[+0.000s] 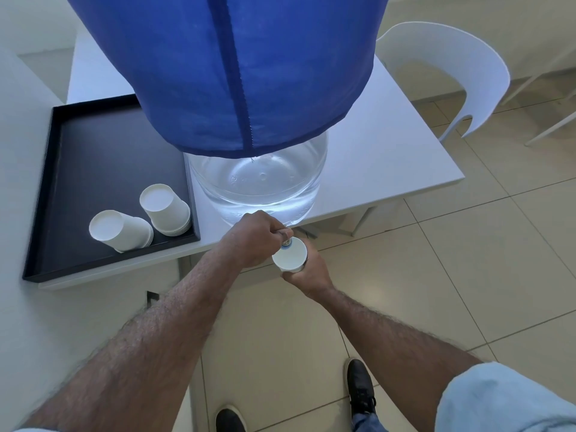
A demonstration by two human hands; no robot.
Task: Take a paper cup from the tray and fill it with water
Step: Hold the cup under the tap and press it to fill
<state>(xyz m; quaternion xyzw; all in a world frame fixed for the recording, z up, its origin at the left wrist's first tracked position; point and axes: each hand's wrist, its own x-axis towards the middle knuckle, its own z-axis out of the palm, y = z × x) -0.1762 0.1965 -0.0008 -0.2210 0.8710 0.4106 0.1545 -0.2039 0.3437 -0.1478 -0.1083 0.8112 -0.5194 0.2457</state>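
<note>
the right hand is wrapped around one white paper cup, holding it upright just past the front edge of the white table, its open mouth directly under the small tap of the water jug; whether there is water in the cup cannot be told. the left hand is closed over that tap, fingers curled on its handle, knuckles touching the base of the jug. both bare forearms reach forward from light blue short sleeves

the one large clear plastic water jug stands on the table near its front edge, its upper part covered by a blue fabric cover with a stitched seam down the middle. just left of the jug lies one black rectangular tray, overhanging the table's front edge a little. on the tray sit two stacks of upturned white paper cups, one nearer the jug and upright, the other beside it and leaning over

one white plastic chair stands beyond the table's right corner. two dark shoes rest on the beige tiled floor below
</note>
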